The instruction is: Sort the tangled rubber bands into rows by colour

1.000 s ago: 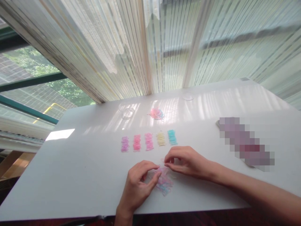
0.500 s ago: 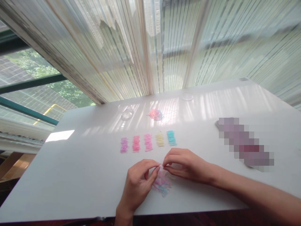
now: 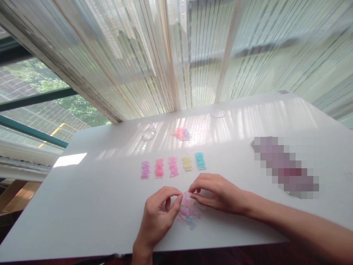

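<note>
- On the head camera, my only view, I find the loose pile of thin loops at lower centre of the frame, mostly pink and lilac with blue at its near end.
- I see the left hand just left of the pile, thumb and forefinger meeting at the tips; whether a strand is caught between them I cannot tell.
- I see the right hand just right of the pile's top, its thumb and forefinger tips very near each other; I cannot tell if they are clamped on anything (a faint pink loop shows between the two hands, too fine to trace from here).
- Above them, mid-frame, five small bundles lie in a row: purple, coral, pink, yellow and blue. A mixed tangle sits farther up, near a clear round dish.
- For teasing at these strands, I would judge it best to work with fingertips only, ease one loop sideways rather than yank, and let the left hand steady the neighbours.
- I would keep both wrists low and the forearm off the row, since such light loops probably cling and drag easily.
</note>
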`<action>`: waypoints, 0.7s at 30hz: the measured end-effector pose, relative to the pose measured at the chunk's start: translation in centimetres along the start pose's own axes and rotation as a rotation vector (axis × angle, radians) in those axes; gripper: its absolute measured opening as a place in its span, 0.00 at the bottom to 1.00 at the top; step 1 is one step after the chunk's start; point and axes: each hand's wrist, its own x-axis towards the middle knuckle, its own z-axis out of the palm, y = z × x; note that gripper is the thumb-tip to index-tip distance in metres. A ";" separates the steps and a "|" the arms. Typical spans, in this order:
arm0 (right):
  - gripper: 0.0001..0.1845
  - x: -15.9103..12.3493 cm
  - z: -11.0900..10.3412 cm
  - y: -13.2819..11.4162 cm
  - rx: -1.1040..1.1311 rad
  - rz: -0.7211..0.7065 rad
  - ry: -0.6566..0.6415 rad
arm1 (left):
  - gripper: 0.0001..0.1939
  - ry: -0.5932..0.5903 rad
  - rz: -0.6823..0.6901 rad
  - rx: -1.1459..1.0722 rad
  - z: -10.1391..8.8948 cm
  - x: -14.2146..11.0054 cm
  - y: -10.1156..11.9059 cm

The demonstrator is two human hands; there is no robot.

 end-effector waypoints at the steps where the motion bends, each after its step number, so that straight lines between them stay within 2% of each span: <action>1: 0.09 0.0 0.0 0.0 0.000 -0.001 0.001 | 0.05 -0.005 0.003 0.002 0.0 0.0 0.0; 6: 0.11 0.0 0.0 0.0 -0.012 -0.019 0.020 | 0.05 -0.022 0.018 0.029 -0.1 -0.1 0.1; 10: 0.10 -0.1 0.2 0.2 -0.006 -0.014 0.015 | 0.14 -0.017 0.058 0.033 0.1 -0.1 0.2; 15: 0.10 -0.1 0.2 0.1 0.022 0.006 0.003 | 0.10 -0.047 0.142 -0.004 0.3 0.0 0.1; 21: 0.08 0.0 0.2 0.0 0.076 0.064 0.015 | 0.10 -0.050 0.112 -0.041 0.0 -0.1 -0.3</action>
